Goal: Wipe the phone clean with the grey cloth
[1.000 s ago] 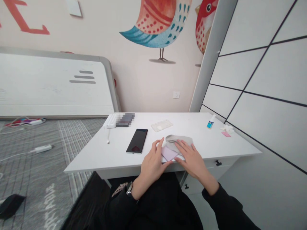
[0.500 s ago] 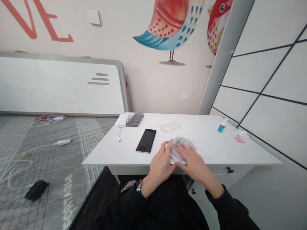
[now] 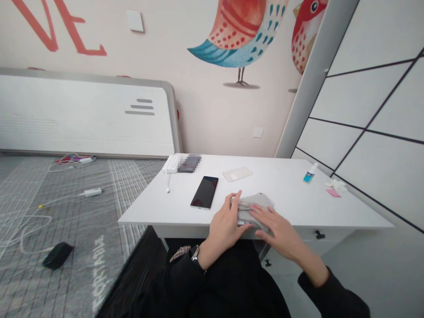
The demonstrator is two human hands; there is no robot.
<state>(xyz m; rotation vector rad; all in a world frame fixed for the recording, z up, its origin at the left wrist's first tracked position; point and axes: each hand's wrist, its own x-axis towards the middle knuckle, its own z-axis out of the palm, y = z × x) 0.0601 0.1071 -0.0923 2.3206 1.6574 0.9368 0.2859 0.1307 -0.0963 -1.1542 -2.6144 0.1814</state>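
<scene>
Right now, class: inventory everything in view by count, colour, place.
Desk: 1, white, centre
Smartphone: 1, black, desk left
Phone case: 1, clear, desk back
Cloth: 1, grey, desk front
Unclear item: 1, grey, by cloth
Bottle: 1, blue/white, desk right
Crumpled heap: 1, white, near bottle
Slip: 1, pink, near bottle
Corded block: 1, white, desk back
Pixelated item: 1, dark, desk back
Bird pictures: 2, multicoloured, pinkish wall
Letters: 2, red, wall
Wall plates: 2, white, wall
Panel: 1, white, left
Panelled front: 1, white, right
Carpet: 1, grey, floor
Cables: several, mixed, carpet
Wristwatch: 1, silver, below desk
Left hand: 1, black-sleeved, by cloth
Right hand: 1, black-sleeved, over cloth
</scene>
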